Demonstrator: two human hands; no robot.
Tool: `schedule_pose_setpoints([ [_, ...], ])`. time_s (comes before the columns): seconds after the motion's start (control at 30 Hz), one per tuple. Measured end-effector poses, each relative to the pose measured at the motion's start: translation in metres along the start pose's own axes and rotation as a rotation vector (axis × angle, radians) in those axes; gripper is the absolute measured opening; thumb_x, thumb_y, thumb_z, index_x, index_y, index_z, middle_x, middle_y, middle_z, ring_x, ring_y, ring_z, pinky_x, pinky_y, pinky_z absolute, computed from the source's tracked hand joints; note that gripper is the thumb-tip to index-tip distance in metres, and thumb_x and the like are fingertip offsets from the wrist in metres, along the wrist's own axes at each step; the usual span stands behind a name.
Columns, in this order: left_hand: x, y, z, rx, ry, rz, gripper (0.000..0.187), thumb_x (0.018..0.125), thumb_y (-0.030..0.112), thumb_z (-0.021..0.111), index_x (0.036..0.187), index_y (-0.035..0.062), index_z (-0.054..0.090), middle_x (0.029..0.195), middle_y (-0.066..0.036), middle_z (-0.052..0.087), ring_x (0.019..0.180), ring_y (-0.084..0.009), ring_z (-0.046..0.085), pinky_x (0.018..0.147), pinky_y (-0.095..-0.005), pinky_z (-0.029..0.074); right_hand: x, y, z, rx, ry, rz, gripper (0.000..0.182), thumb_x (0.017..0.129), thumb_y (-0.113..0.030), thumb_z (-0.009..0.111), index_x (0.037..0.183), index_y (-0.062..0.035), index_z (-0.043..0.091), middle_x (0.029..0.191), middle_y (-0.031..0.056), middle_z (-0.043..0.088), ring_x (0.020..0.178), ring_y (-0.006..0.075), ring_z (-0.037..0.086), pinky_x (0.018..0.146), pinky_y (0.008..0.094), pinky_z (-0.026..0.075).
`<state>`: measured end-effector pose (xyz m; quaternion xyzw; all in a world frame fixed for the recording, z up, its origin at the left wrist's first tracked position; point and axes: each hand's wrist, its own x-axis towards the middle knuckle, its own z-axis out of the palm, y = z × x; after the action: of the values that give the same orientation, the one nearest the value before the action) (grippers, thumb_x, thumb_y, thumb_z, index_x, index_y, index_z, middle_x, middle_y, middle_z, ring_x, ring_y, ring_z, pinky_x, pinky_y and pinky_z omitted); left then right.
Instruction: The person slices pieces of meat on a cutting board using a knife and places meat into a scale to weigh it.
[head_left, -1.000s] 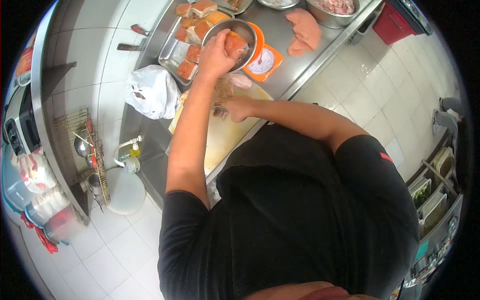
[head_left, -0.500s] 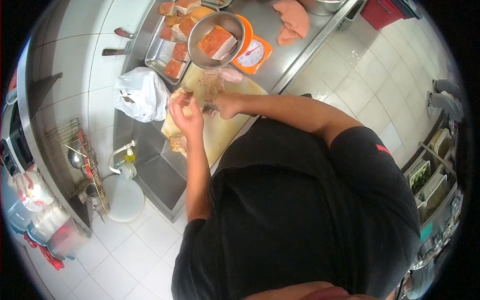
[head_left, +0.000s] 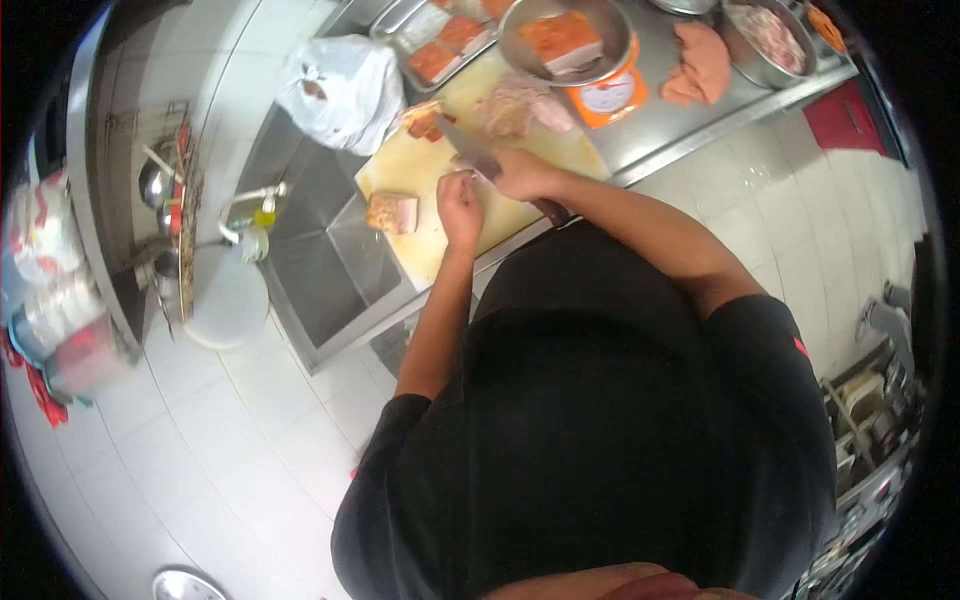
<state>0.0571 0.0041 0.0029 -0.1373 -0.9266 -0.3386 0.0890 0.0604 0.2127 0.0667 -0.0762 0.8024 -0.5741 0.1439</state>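
My right hand (head_left: 525,176) is wrapped round a kitchen knife (head_left: 472,150), its broad blade pointing toward the far left over the cutting board (head_left: 432,262). Close beside the blade, my left hand (head_left: 460,208) is closed; whatever is in its fingers is too small to make out. Browned meat pieces (head_left: 424,120) lie near the knife tip at the board's far edge. A block of crisp-skinned pork belly (head_left: 392,213) rests on the board left of my left hand. Beyond my right hand sits a heap of pale, chopped meat (head_left: 512,108).
A metal bowl of pork (head_left: 518,70) stands on an orange scale (head_left: 608,95). Behind are a tray of pork (head_left: 415,85), a white plastic bag (head_left: 342,95) and an orange cloth (head_left: 698,65). The sink (head_left: 318,262) lies left; a dark brown handle-like object (head_left: 552,211) is at the board's near edge.
The camera view has shifted. My left hand has left the browned meat at the far edge, drawn back toward me and closed near the knife. The blade now shows clearly.
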Motion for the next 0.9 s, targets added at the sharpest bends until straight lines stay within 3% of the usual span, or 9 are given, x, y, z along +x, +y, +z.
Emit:
schedule_pose_setpoints([
  [0.07, -0.003, -0.017, 0.001, -0.015, -0.019, -0.053, 0.016, 0.089, 0.001, 0.068, 0.104, 0.0035, 0.071, 0.102, -0.017, 0.068, 0.099, -0.0374, 0.064, 0.089, -0.0438, 0.052, 0.001, -0.01, -0.011, -0.029, -0.097, 0.137, 0.037, 0.085, -0.019, 0.066, 0.117, -0.0011, 0.068, 0.105, 0.0289, 0.072, 0.099, 0.0413, 0.071, 0.085, 0.0473, 0.055],
  [0.17, -0.01, -0.029, 0.001, -0.015, 0.004, -0.041, 0.017, 0.087, 0.003, 0.07, 0.104, 0.0038, 0.072, 0.101, -0.017, 0.068, 0.098, -0.0373, 0.064, 0.088, -0.0438, 0.052, -0.011, -0.028, -0.031, 0.033, -0.003, 0.066, 0.028, 0.086, -0.015, 0.058, 0.107, 0.0029, 0.064, 0.096, 0.0284, 0.071, 0.091, 0.0439, 0.07, 0.079, 0.048, 0.055],
  [0.27, -0.002, -0.015, -0.011, 0.045, 0.09, 0.017, 0.022, 0.085, 0.004, 0.072, 0.107, 0.0041, 0.072, 0.102, -0.018, 0.068, 0.099, -0.037, 0.064, 0.088, -0.0431, 0.052, -0.011, 0.002, -0.046, -0.15, 0.118, 0.011, 0.034, 0.086, -0.016, 0.059, 0.114, 0.0028, 0.062, 0.101, 0.0303, 0.07, 0.098, 0.0445, 0.069, 0.085, 0.0501, 0.054],
  [0.4, 0.023, -0.008, -0.029, 0.042, 0.134, 0.041, 0.03, 0.083, 0.004, 0.073, 0.113, 0.003, 0.071, 0.109, -0.017, 0.066, 0.1, -0.0356, 0.064, 0.09, -0.042, 0.053, -0.025, 0.048, -0.05, -0.238, 0.057, 0.158, 0.04, 0.086, -0.016, 0.059, 0.12, 0.0042, 0.06, 0.104, 0.0326, 0.069, 0.101, 0.0465, 0.068, 0.089, 0.0517, 0.053],
  [0.47, 0.048, 0.016, -0.031, -0.018, 0.139, 0.092, 0.035, 0.081, 0.004, 0.074, 0.116, 0.0025, 0.069, 0.113, -0.017, 0.066, 0.102, -0.0349, 0.064, 0.091, -0.0421, 0.053, -0.021, 0.092, -0.036, -0.368, -0.004, 0.166, 0.043, 0.085, -0.016, 0.06, 0.122, 0.0055, 0.059, 0.106, 0.0339, 0.069, 0.103, 0.0477, 0.067, 0.091, 0.0521, 0.052],
  [0.53, 0.081, 0.055, -0.038, -0.06, 0.138, 0.172, 0.041, 0.08, 0.003, 0.076, 0.12, 0.002, 0.067, 0.115, -0.016, 0.065, 0.105, -0.0341, 0.063, 0.093, -0.0423, 0.052, -0.03, 0.089, -0.035, -0.282, 0.023, 0.159, 0.044, 0.085, -0.016, 0.06, 0.122, 0.0068, 0.058, 0.106, 0.0345, 0.068, 0.104, 0.0483, 0.066, 0.092, 0.0517, 0.052],
  [0.67, 0.146, 0.134, -0.033, -0.077, 0.147, 0.527, 0.049, 0.076, 0.007, 0.082, 0.123, 0.0028, 0.066, 0.122, -0.017, 0.064, 0.117, -0.036, 0.061, 0.1, -0.0434, 0.05, -0.032, 0.079, -0.038, -0.239, -0.009, 0.194, 0.046, 0.084, -0.016, 0.061, 0.126, 0.0038, 0.06, 0.111, 0.0319, 0.069, 0.109, 0.0462, 0.066, 0.096, 0.0512, 0.051],
  [0.9, 0.213, 0.223, 0.016, 0.043, -0.273, 0.776, 0.068, 0.076, 0.031, 0.086, 0.136, 0.0084, 0.061, 0.136, -0.018, 0.06, 0.125, -0.0357, 0.059, 0.105, -0.0462, 0.049, -0.035, 0.09, -0.039, -0.113, 0.027, 0.195, 0.047, 0.084, -0.017, 0.062, 0.127, 0.001, 0.061, 0.112, 0.0298, 0.07, 0.108, 0.0443, 0.067, 0.096, 0.0494, 0.052],
])
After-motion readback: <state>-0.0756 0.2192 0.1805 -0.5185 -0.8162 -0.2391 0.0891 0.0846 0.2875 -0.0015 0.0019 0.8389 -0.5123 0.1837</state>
